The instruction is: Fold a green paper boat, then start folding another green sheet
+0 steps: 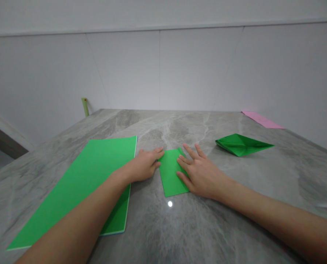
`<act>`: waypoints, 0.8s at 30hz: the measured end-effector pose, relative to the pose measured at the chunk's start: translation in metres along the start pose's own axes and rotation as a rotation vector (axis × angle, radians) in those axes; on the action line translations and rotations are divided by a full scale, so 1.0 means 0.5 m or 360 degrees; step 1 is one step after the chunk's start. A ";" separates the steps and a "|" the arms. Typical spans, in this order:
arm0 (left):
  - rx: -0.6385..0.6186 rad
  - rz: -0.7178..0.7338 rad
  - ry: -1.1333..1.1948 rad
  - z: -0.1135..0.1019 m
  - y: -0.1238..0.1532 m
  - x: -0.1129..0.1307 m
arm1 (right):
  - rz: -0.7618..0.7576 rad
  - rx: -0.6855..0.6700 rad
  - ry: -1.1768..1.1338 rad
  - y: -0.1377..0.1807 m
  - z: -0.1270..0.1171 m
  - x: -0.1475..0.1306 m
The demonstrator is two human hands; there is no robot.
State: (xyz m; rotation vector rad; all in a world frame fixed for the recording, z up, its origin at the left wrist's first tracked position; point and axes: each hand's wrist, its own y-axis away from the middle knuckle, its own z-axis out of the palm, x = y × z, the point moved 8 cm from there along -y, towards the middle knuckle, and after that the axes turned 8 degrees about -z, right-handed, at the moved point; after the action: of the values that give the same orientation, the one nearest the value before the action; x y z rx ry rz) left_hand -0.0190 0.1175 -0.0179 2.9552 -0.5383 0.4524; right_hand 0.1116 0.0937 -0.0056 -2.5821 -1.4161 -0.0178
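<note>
A small folded piece of green paper (171, 174) lies flat on the grey marbled table between my hands. My left hand (145, 163) touches its upper left edge with the fingertips, thumb a little apart from the other fingers. Across the right side of the paper, my right hand (197, 170) rests palm down with its fingers spread, covering that edge. Neither hand visibly grips the paper. Farther right, a folded green paper shape (239, 145) with long pointed ends sits on the table.
Under and beside my left forearm lies a stack of large green paper sheets (97, 167). A pink sheet (262, 120) is at the table's far right edge, by the white wall. A yellow-green strip (85, 106) stands at the far left edge.
</note>
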 end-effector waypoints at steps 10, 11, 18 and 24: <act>0.0428 -0.0185 -0.0020 -0.047 -0.008 -0.046 | -0.0086 0.0180 -0.0148 -0.001 -0.011 -0.010; 0.0429 -0.0188 -0.0022 -0.047 -0.007 -0.046 | -0.0122 0.0200 -0.0182 -0.001 -0.012 -0.013; 0.0435 -0.0193 -0.0027 -0.045 -0.010 -0.048 | -0.0246 0.0148 -0.0380 0.001 -0.010 -0.029; 0.0428 -0.0159 -0.0048 -0.042 -0.007 -0.048 | -0.0250 0.0034 -0.0443 0.002 -0.002 -0.032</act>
State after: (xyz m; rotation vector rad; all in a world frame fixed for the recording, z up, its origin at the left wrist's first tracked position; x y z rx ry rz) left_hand -0.0446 0.1320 -0.0052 3.2314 -0.3545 0.5069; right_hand 0.1037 0.0796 -0.0066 -2.5252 -1.6991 0.3449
